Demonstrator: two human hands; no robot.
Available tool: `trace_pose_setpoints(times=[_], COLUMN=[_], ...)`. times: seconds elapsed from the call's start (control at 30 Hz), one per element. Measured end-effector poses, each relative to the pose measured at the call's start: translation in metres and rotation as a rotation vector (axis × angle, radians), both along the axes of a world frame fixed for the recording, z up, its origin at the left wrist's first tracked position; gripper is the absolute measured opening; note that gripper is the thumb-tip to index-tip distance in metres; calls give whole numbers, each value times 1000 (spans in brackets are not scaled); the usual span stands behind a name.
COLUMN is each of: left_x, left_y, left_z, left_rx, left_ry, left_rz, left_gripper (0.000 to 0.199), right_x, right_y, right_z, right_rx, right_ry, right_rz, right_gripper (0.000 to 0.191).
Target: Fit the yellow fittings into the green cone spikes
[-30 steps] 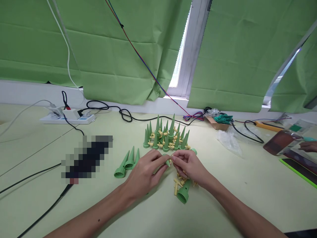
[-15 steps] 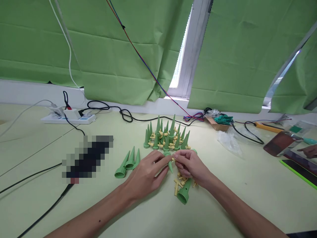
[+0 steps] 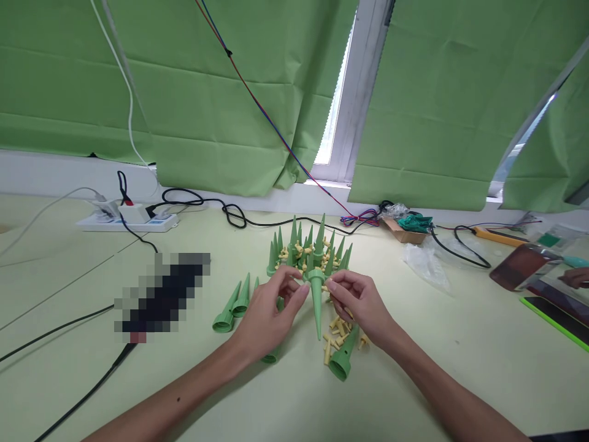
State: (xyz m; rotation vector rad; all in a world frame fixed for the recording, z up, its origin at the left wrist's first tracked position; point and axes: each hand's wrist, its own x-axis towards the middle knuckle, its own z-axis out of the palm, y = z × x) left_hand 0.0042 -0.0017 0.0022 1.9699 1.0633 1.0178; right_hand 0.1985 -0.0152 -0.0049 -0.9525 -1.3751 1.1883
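Head view: hands partly hide green spikes; plastic bag lies right.

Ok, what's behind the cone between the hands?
Behind that cone stand other green cones, upright, with yellow pieces among them; whatever it covers directly can't be seen.

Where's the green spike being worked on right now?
In the head view, the green spike is just right of centre, between the left hand and the right hand, on the near side of the upright green spikes.
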Motion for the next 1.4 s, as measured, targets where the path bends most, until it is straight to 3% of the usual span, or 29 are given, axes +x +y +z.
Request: trace_pose_setpoints(times=[0.17, 0.57, 1.03, 1.4], left_x=[2, 0, -2, -5], left_y=[1, 1, -4, 0], left_z=[1, -2, -1, -7], left_rx=[-100, -48, 264, 489], left_ry=[-38, -11, 147, 193], left_rz=[-61, -108, -77, -240], left_gripper=[36, 36, 26, 27], right_x=[-1, -1, 0, 0], right_y=[-1, -2, -1, 1], right_z=[1, 3, 0, -4], right_rx=[47, 22, -14, -107], right_ry=[-27, -50, -24, 22], right_rz=[40, 65, 102, 154], right_gripper=[25, 27, 33, 33])
